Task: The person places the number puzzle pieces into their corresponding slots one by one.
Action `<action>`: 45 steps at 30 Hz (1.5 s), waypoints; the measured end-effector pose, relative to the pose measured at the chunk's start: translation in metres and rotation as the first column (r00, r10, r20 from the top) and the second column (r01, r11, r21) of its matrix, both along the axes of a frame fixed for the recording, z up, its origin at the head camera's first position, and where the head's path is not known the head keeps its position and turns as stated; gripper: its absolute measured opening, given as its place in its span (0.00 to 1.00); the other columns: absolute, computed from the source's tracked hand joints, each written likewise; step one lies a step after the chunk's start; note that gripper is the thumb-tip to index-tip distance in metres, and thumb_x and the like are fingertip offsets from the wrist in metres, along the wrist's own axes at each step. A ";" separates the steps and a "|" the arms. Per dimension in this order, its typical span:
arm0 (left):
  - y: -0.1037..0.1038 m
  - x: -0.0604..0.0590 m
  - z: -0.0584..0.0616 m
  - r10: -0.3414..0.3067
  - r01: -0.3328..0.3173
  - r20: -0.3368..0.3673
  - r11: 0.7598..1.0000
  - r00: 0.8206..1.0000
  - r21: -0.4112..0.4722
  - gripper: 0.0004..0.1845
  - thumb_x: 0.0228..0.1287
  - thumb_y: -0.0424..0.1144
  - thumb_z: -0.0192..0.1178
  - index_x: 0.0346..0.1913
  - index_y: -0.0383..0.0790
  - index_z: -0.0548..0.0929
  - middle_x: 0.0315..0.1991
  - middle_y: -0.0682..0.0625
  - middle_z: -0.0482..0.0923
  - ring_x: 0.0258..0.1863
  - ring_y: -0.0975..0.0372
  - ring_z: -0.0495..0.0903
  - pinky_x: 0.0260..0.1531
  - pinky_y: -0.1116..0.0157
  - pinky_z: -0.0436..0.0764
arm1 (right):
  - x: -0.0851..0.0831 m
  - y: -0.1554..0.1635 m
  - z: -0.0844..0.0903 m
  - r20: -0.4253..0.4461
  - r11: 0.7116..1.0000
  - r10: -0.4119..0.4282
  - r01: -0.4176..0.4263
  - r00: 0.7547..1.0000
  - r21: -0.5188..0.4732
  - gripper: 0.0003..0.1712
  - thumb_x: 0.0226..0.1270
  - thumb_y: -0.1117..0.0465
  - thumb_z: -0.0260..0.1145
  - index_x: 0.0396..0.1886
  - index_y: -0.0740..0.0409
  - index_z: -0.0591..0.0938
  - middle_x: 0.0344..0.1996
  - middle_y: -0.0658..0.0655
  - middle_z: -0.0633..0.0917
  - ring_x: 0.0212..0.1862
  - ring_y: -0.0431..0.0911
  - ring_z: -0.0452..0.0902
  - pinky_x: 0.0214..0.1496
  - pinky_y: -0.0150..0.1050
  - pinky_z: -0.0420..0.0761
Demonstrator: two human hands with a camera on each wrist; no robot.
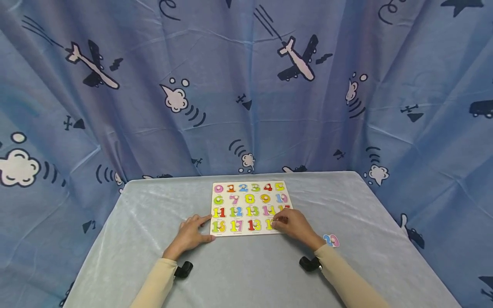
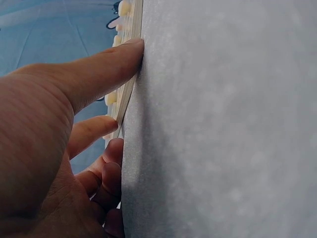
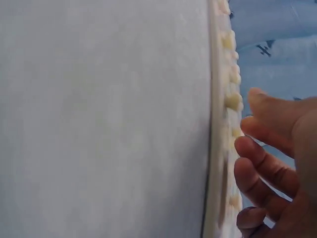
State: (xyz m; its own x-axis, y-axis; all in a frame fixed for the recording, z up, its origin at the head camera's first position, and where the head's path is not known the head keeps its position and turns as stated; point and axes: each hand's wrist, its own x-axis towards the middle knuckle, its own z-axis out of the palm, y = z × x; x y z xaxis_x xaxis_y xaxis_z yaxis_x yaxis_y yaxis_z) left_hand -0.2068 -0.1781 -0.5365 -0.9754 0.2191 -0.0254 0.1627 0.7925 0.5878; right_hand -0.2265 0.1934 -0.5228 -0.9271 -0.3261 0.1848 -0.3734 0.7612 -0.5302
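Observation:
A pale wooden number puzzle board [image 1: 231,234] lies on the table with rows of coloured, knobbed number pieces. My left hand [image 1: 189,234] is at its left edge; in the left wrist view the thumb [image 2: 111,67] and index finger [image 2: 94,133] touch the board's side. Over the lower right corner is my right hand [image 1: 294,224], beside a partly hidden yellow number piece [image 1: 268,224]. In the right wrist view its fingers [image 3: 262,153] are loosely bent, and the thumb tip stands just off a wooden knob [image 3: 233,101]. The board's lower right corner is hidden under this hand.
A loose blue and pink number 20 piece [image 1: 331,240] lies on the table right of the board, beside the right forearm. Light grey cloth covers the table [image 1: 246,273]. A blue curtain with airplane prints [image 1: 215,85] hangs behind and around it.

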 end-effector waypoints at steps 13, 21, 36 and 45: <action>0.003 -0.001 0.003 -0.004 0.004 -0.010 1.000 1.000 -0.011 0.41 0.50 0.51 0.75 0.69 0.50 0.74 0.36 0.54 0.70 0.37 0.62 0.66 0.47 0.56 0.61 | 0.026 0.100 0.009 -0.035 0.983 -0.139 0.134 0.990 -0.128 0.10 0.61 0.54 0.72 0.41 0.52 0.88 0.35 0.48 0.87 0.35 0.35 0.75 0.32 0.32 0.74; 0.000 -0.001 0.003 -0.001 0.001 -0.016 1.000 1.000 -0.007 0.41 0.50 0.50 0.75 0.69 0.49 0.74 0.36 0.54 0.70 0.36 0.62 0.66 0.45 0.58 0.60 | 0.046 0.144 0.004 -0.038 0.987 -0.136 0.132 0.990 -0.094 0.10 0.58 0.58 0.74 0.40 0.53 0.89 0.36 0.49 0.87 0.36 0.29 0.74 0.36 0.32 0.75; 0.002 0.002 0.002 -0.006 0.005 -0.007 1.000 1.000 -0.010 0.41 0.50 0.50 0.75 0.69 0.49 0.74 0.35 0.54 0.69 0.35 0.63 0.65 0.45 0.58 0.60 | 0.054 0.157 -0.002 0.082 0.991 -0.126 0.128 0.989 -0.025 0.05 0.57 0.59 0.74 0.34 0.53 0.88 0.26 0.44 0.83 0.30 0.29 0.71 0.34 0.31 0.73; 0.002 0.001 0.002 0.000 0.000 -0.008 1.000 1.000 0.004 0.41 0.49 0.50 0.76 0.68 0.49 0.74 0.35 0.54 0.69 0.36 0.62 0.65 0.46 0.57 0.60 | 0.025 0.110 0.009 -0.015 0.990 -0.135 0.134 0.991 -0.044 0.06 0.55 0.58 0.76 0.33 0.51 0.88 0.27 0.44 0.84 0.30 0.32 0.72 0.36 0.33 0.72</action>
